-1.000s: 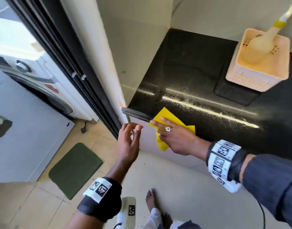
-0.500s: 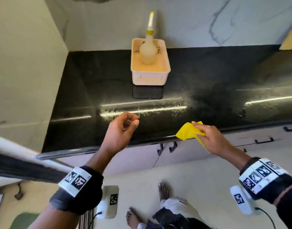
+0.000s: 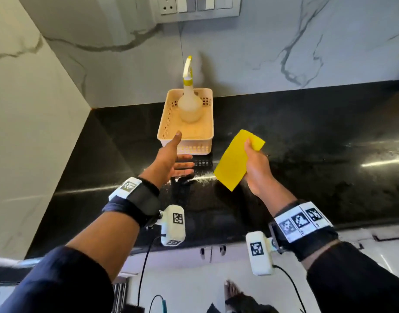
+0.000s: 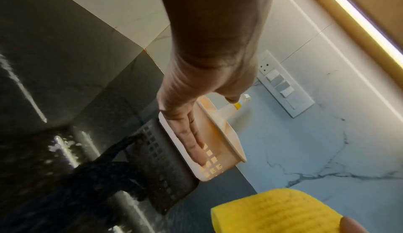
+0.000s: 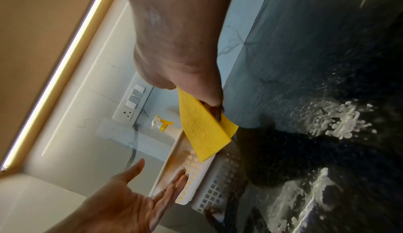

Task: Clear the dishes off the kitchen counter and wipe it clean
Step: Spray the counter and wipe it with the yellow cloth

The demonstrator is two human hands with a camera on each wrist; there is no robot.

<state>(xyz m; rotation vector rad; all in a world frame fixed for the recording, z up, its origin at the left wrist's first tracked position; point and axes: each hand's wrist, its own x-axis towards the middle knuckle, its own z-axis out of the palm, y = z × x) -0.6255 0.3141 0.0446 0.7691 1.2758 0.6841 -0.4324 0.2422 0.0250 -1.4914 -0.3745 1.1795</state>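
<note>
A peach plastic basket (image 3: 164, 125) stands on the black counter (image 3: 307, 136) by the back wall, with a spray bottle (image 3: 189, 105) upright inside it. My left hand (image 3: 176, 158) is open, thumb up, fingers stretched flat against the basket's (image 4: 220, 143) near wall; the fingers (image 4: 191, 143) seem to touch it. My right hand (image 3: 255, 163) pinches a folded yellow cloth (image 3: 232, 161) and holds it in the air just right of the basket. In the right wrist view the cloth (image 5: 202, 129) hangs from my thumb and fingers above the basket's (image 5: 196, 176) corner.
Wet streaks and droplets (image 3: 379, 163) shine on the counter to the right. A switch and socket panel (image 3: 194, 7) sits on the marble backsplash. A plain side wall (image 3: 24, 132) closes the left end. Cabinet handles (image 3: 212, 251) show below the counter's front edge.
Both hands have moved from the counter's front edge towards the basket. The right hand has lifted the cloth and it now hangs unfolded longer. The left hand has opened from a loose curl.
</note>
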